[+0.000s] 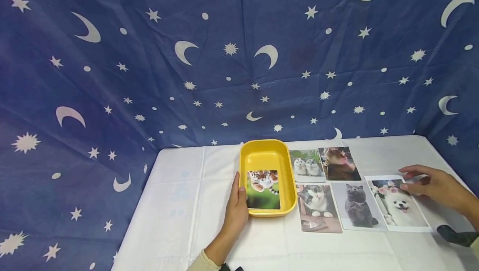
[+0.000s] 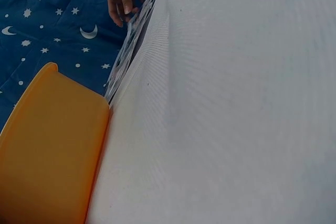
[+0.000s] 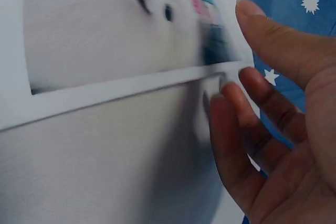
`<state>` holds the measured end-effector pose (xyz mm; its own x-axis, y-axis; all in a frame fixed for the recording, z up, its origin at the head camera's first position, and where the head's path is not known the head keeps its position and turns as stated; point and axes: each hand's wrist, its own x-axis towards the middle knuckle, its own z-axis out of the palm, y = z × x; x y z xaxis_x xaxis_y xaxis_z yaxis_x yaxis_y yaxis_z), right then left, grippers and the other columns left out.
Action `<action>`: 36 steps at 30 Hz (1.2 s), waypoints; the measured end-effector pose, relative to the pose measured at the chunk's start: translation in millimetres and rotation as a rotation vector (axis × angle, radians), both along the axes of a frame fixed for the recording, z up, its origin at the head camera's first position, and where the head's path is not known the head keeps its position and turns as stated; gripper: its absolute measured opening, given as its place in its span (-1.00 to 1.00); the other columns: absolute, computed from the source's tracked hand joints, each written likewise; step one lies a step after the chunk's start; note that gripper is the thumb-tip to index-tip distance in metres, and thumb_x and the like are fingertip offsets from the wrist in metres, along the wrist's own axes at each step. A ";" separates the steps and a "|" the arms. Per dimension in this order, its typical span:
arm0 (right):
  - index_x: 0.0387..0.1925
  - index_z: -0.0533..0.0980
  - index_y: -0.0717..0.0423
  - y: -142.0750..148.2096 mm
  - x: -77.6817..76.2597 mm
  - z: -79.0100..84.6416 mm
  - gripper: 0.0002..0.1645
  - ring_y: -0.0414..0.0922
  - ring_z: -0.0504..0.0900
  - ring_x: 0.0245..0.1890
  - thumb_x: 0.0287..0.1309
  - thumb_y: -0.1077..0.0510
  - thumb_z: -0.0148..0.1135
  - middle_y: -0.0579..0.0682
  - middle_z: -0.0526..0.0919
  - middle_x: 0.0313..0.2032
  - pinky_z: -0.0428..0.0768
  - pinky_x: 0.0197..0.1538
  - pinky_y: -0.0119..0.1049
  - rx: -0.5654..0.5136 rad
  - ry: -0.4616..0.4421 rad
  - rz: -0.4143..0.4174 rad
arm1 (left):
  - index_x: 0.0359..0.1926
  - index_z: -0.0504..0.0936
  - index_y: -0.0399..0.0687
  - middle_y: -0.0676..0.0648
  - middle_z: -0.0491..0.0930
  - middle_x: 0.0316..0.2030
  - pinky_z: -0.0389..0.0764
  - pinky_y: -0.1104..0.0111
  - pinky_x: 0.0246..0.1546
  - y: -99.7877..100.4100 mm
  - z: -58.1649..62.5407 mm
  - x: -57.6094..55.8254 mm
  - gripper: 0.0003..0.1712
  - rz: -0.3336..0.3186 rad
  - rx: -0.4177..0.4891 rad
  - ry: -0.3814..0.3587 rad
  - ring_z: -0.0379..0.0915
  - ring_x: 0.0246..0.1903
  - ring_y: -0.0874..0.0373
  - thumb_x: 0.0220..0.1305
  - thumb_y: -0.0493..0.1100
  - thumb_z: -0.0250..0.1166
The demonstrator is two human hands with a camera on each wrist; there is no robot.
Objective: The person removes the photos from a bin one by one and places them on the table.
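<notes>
Grip of RH [image 1: 440, 184]: thumb/fingers spread, pinching nothing. Find dog card [image 1: 402, 206] lower right of frame, down-left from RH, top-right corner nearest thumb; read long axis as upper left to lower right. Note LH [image 1: 237, 206] farther off, mid-frame, holding yellow tray [image 1: 263, 158].

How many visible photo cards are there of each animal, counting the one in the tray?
Cat cards: 2
Dog card: 1
Hamster card: 1
Tiger card: 1
Brown animal card, kind unclear: 1
Total: 6
</notes>
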<state>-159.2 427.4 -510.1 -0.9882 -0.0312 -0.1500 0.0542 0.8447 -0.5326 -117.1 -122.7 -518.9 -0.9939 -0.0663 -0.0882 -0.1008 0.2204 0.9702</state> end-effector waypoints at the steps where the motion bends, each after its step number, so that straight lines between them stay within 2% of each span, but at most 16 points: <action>1: 0.27 0.44 0.33 -0.3 -0.6 1.0 -0.16 -0.04 0.61 -0.27 0.15 -0.14 0.49 0.43 0.55 0.04 0.62 -0.47 -0.34 0.001 0.004 -0.003 | 0.65 -0.06 0.21 -0.06 -0.04 0.63 -0.11 -0.14 0.59 0.0 -0.3 -0.1 -0.37 -0.001 -0.001 -0.001 -0.18 0.61 -0.13 0.69 0.00 -0.20; 5: 0.24 0.48 0.27 -12.7 -5.3 9.4 -0.22 -0.22 0.57 -0.39 0.14 -0.10 0.51 0.35 0.60 -0.01 0.59 -0.49 -0.33 0.002 0.044 0.020 | 0.65 -0.08 0.26 -0.06 -0.04 0.63 -0.09 -0.13 0.59 0.3 0.0 0.1 -0.37 0.001 -0.011 -0.013 -0.17 0.61 -0.13 0.69 0.02 -0.21; 9: 0.25 0.50 0.22 -44.1 -15.2 27.7 -0.27 -0.25 0.59 -0.40 0.19 -0.09 0.48 0.32 0.61 0.02 0.63 -0.45 -0.31 -0.078 0.050 0.088 | 0.65 -0.09 0.31 -0.04 -0.05 0.63 -0.09 -0.12 0.59 0.6 0.0 -0.5 -0.37 0.000 -0.010 -0.024 -0.17 0.61 -0.11 0.69 0.01 -0.21; 17: 0.19 0.57 0.10 -144.5 -51.7 75.7 -0.37 -0.18 0.63 -0.29 0.14 -0.04 0.51 0.16 0.63 -0.03 0.73 -0.34 -0.24 -0.266 0.010 0.288 | 0.66 -0.09 0.23 -0.01 -0.06 0.63 -0.09 -0.09 0.60 -0.1 0.1 -2.0 -0.36 -0.001 -0.006 -0.018 -0.18 0.61 -0.08 0.69 0.00 -0.21; 22: 0.16 0.60 0.01 -210.9 -74.6 93.7 -0.41 -0.04 0.64 -0.29 0.11 -0.03 0.54 0.14 0.63 -0.04 0.77 -0.28 -0.21 -0.335 -0.046 0.400 | 0.66 -0.08 0.20 -0.07 -0.05 0.63 -0.08 -0.13 0.58 -0.2 -0.4 -1.3 -0.36 0.000 -0.024 -0.007 -0.16 0.60 -0.14 0.69 0.01 -0.21; 25: 0.16 0.60 -0.01 -247.1 -87.4 96.6 -0.42 -0.01 0.65 -0.22 0.12 -0.04 0.54 0.14 0.63 0.00 0.77 -0.24 -0.22 -0.362 -0.067 0.466 | 0.65 -0.07 0.20 -0.08 -0.04 0.63 -0.09 -0.15 0.58 -0.3 -1.0 -1.6 -0.37 0.003 -0.030 -0.003 -0.16 0.60 -0.16 0.69 0.01 -0.22; 29: 0.16 0.60 0.08 -290.6 -100.4 95.0 -0.42 0.00 0.67 -0.11 0.17 -0.06 0.50 0.14 0.65 -0.01 0.73 -0.14 -0.22 -0.379 -0.102 0.558 | 0.65 -0.07 0.20 -0.08 -0.04 0.63 -0.10 -0.15 0.58 -0.6 -1.2 -2.0 -0.38 0.007 -0.031 -0.004 -0.16 0.60 -0.16 0.69 0.00 -0.22; 34: 0.11 0.62 0.16 -335.5 -105.9 83.5 -0.43 -0.02 0.68 -0.05 0.18 -0.08 0.49 0.17 0.69 0.02 0.68 0.03 -0.21 -0.313 -0.172 0.642 | 0.66 -0.08 0.20 -0.08 -0.03 0.63 -0.07 -0.16 0.58 -0.7 -0.4 -1.5 -0.37 0.000 -0.036 -0.011 -0.14 0.60 -0.16 0.69 0.02 -0.23; 36: 0.13 0.61 0.19 -348.7 -105.3 78.7 -0.40 0.07 0.72 -0.14 0.18 -0.08 0.49 0.18 0.67 0.05 0.70 0.05 -0.16 -0.286 -0.229 0.650 | 0.66 -0.08 0.19 -0.09 -0.03 0.63 -0.06 -0.18 0.57 -0.7 -0.6 -1.2 -0.37 -0.003 -0.039 -0.012 -0.13 0.60 -0.17 0.69 0.02 -0.23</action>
